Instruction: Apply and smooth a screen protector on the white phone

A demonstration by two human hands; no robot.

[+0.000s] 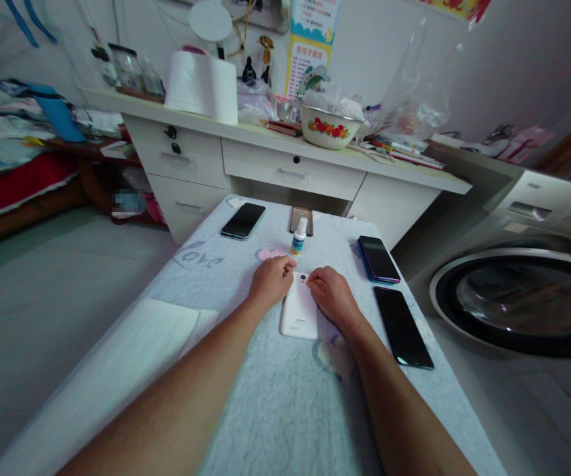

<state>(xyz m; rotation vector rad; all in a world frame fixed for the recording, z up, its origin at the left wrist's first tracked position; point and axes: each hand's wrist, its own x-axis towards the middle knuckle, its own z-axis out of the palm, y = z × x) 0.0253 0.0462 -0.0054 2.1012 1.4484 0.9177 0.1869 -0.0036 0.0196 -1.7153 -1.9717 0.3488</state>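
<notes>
A white phone [299, 311] lies back side up on the cloth-covered table, its camera end away from me. My left hand [271, 279] rests at its upper left edge, fingers curled together. At the upper right edge is my right hand [331, 291], its fingers bent and pressed together near the camera. Whether either hand grips the phone's edge is too small to tell. Just beyond the hands a small white spray bottle [298, 238] with a blue and yellow label stands upright.
Around them lie a black phone [244, 220] at the far left, a brownish phone or case [307, 213] behind the bottle, stacked phones [379, 259] and another black phone [402, 327] on the right. White cloth [131, 344] covers the left side. A desk [295, 165] stands behind.
</notes>
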